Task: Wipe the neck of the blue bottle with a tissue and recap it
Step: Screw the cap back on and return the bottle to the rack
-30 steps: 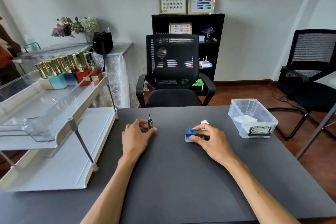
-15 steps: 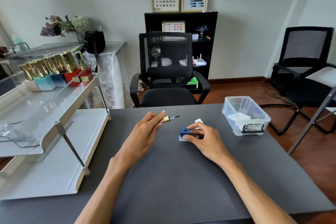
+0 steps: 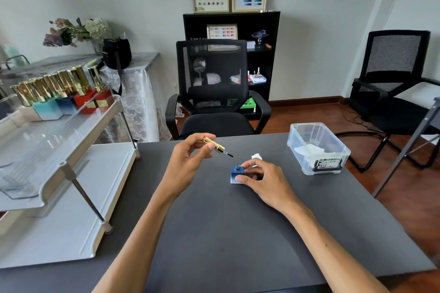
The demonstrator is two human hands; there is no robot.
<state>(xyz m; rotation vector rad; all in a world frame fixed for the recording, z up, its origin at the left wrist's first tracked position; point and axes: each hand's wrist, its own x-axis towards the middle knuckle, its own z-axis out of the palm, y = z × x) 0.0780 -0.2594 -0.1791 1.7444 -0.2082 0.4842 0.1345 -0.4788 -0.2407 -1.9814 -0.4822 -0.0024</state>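
Dark bench [image 3: 238, 233] carries the blue bottle [image 3: 237, 174], gripped by the right hand [image 3: 260, 179]; the left hand [image 3: 188, 162], fingers pinching the gold cap [image 3: 213, 143], has swung its brush down toward the open neck since a second ago; recapping looks imminent, the tissue [image 3: 256, 156] lying behind

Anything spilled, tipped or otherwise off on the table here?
Nothing stands out. The blue bottle stands upright, uncapped, steadied by the right hand; the left hand holds the gold brush cap above it. No spill shows.
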